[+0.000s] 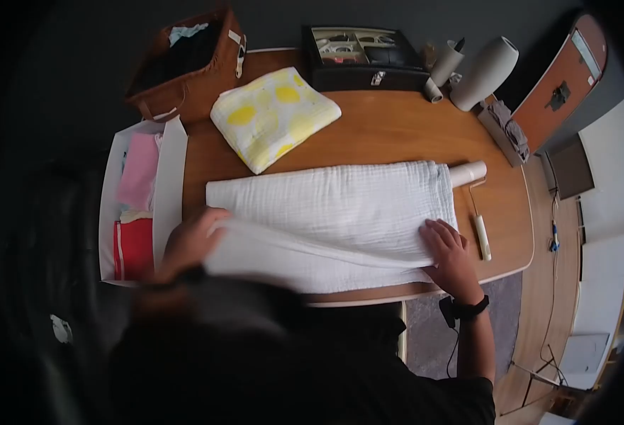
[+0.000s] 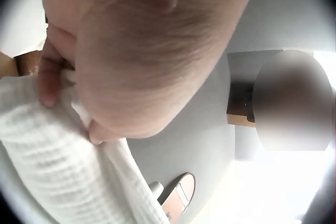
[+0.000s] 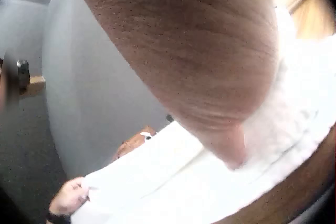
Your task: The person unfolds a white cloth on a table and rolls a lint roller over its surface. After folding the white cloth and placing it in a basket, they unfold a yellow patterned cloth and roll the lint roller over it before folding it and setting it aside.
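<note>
A white crinkled muslin cloth [image 1: 326,205], folded in layers, lies lengthwise along the front of the wooden table. At its left end my left hand [image 1: 197,241] pinches the edge of the top layer and lifts it a little, so a loose ridge runs rightward across the cloth. The left wrist view shows fingers and thumb of the left hand [image 2: 68,77] closed on the gathered muslin [image 2: 58,150]. My right hand [image 1: 450,255] rests on the cloth's right end, fingers spread over the fabric. Its thumb [image 3: 231,150] touches the cloth in the right wrist view.
A yellow-spotted folded cloth [image 1: 276,117] lies behind. On the left are a white box [image 1: 173,163] of folded clothes and a brown basket [image 1: 212,67]. A white roll [image 1: 468,173] and a lint-roller handle [image 1: 482,237] lie right. Behind stand a black case [image 1: 361,79], vases [image 1: 485,74] and a mirror [image 1: 560,78].
</note>
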Available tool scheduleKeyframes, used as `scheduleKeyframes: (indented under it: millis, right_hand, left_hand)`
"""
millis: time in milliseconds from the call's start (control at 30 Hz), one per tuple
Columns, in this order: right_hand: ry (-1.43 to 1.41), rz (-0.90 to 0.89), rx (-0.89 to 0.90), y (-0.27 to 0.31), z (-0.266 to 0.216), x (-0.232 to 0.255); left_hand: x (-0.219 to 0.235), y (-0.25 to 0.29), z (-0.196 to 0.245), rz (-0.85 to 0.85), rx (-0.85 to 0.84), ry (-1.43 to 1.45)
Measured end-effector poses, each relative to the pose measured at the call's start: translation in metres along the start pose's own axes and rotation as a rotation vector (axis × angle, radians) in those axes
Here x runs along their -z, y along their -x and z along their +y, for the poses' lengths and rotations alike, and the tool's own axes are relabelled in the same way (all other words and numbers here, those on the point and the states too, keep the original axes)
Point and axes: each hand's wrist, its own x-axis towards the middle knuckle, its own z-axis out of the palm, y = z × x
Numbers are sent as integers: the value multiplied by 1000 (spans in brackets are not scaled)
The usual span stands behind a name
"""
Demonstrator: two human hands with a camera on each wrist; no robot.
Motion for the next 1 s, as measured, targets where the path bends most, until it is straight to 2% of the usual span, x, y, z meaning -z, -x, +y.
scheduleKeyframes:
  millis: [67, 100, 167, 200, 233, 267, 300, 333, 400, 500, 567, 633, 700, 733, 767, 833, 933, 1000]
  right_hand:
    - [67, 59, 105, -20, 6, -4]
    - [-47, -50, 127, 1, 19, 20]
    - [-206, -79, 208, -30, 39, 46]
    - [-149, 32, 317, -51, 55, 52]
    - [-267, 10, 333, -76, 77, 55]
    - [-171, 26, 240, -99, 85, 70]
    - [-87, 125, 148, -129, 86, 81]
    - [-102, 101, -48, -155, 61, 105]
    - [383, 657, 128, -191, 64, 90]
    - [312, 722, 157, -197, 20, 59]
    - [-134, 378, 326, -187, 8, 9]
    - [-158, 261, 373, -161, -3, -45]
    - [-127, 291, 385, -139, 9, -100]
    - [-96, 245, 376, -128, 7, -93]
    - [-65, 198, 369, -118, 6, -87]
    - [-18, 182, 380, -101, 3, -78]
    - [-2, 146, 378, -82, 11, -73]
    - [-10, 139, 365, -76, 15, -71]
  left_hand:
    - [16, -13, 2, -13, 75, 46]
    - [24, -7, 33, -153, 121, 54]
    - [42, -40, 30, -283, 77, 34]
    - [52, -64, 33, -295, 68, 86]
    - [54, -88, 23, -233, 78, 97]
    - [53, -113, 18, -150, 30, 94]
    - [52, -141, 22, -12, 24, 41]
    - [54, -171, 19, 4, 129, 125]
    - [35, -218, -15, 268, -14, 23]
    - [10, -235, -27, 350, -59, -333]
    - [-10, -235, -52, 307, 114, -290]
    - [-27, -238, -83, 211, 288, -254]
    - [-36, -239, -121, 66, 470, -230]
    - [-46, -237, -130, 126, 535, -191]
    - [-49, -236, -140, 139, 600, -90]
    - [-45, -238, -133, 163, 721, 108]
    - [-42, -240, -115, 239, 834, 1098]
    - [-43, -242, -115, 177, 818, 1208]
